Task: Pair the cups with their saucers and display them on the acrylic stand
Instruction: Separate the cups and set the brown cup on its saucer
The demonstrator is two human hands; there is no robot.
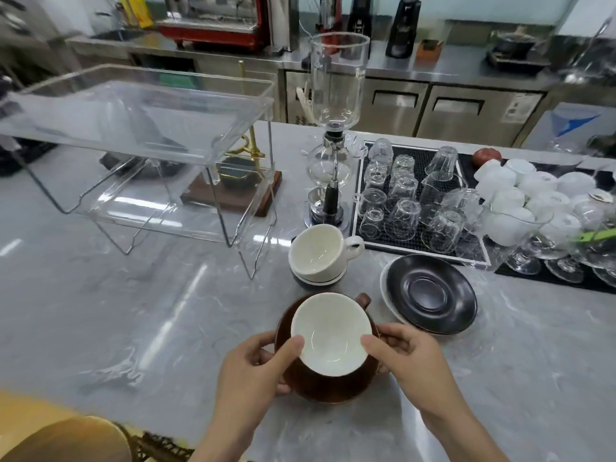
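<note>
Head view: a brown cup (331, 335) sits on its brown saucer (328, 385), low and central over the counter (133, 328). The left hand (253, 368) and right hand (410, 361) clamp the saucer's rim, thumbs against the cup. The stand (140, 128) waits far left, empty. Tilting the saucer on the carry could slide the cup off.
</note>
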